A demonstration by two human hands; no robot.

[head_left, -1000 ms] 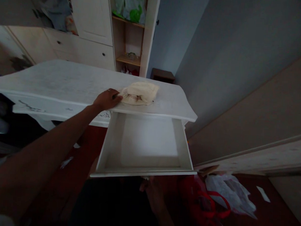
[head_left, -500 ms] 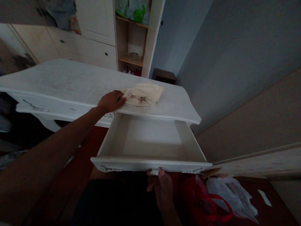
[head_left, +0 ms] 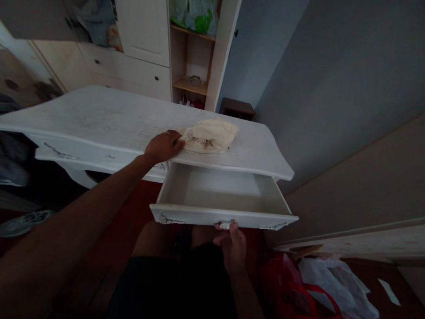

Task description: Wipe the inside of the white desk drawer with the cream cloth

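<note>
A white table (head_left: 106, 114) with carved trim has its drawer (head_left: 218, 190) pulled partly out; nothing shows inside it. My right hand (head_left: 232, 244) pinches the ornate drawer knob (head_left: 226, 225) at the middle of the drawer front. On the tabletop, my left hand (head_left: 165, 146) rests at the left edge of a cream cloth (head_left: 215, 135) with dark lettering; its fingers are bent round the cloth's edge.
Behind the table stands a cream wardrobe (head_left: 138, 78) with an open shelf section. A red bag (head_left: 281, 283) and a white plastic bag (head_left: 337, 280) lie on the floor at right. A grey wall rises on the right.
The drawer has slid further into the table, with my right hand moving forward on its knob. My left hand stays beside the cloth. The view has shifted slightly.
</note>
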